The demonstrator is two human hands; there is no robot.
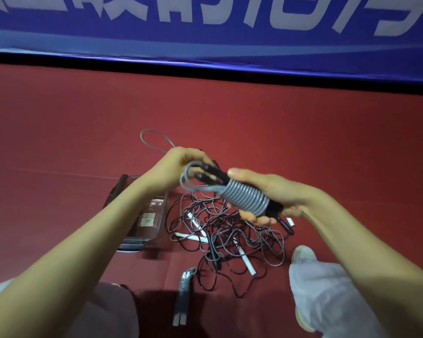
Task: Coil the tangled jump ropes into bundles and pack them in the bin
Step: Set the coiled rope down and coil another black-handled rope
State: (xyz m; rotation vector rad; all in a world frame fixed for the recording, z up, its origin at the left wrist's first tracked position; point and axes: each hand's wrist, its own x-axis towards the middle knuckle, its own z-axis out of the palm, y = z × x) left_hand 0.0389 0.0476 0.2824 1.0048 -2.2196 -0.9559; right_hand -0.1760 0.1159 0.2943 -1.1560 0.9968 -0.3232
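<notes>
My right hand (276, 198) grips a grey jump rope bundle (246, 197), its cord wound in tight turns round two black handles. My left hand (181, 164) pinches the loose grey end of that cord at the bundle's upper tip; a loop of cord (152, 140) sticks out beyond it. Below my hands a tangled pile of grey and black ropes (227, 235) with white handles lies on the red floor. One finished bundle with white handles (182, 296) lies near my knees. A clear plastic bin (145, 223) stands left of the pile, partly hidden by my left forearm.
A blue banner with white lettering (205, 28) runs along the back of the red floor. My leg in light trousers and a pale shoe (305, 257) sit right of the pile. My other knee (103, 311) is at the lower left.
</notes>
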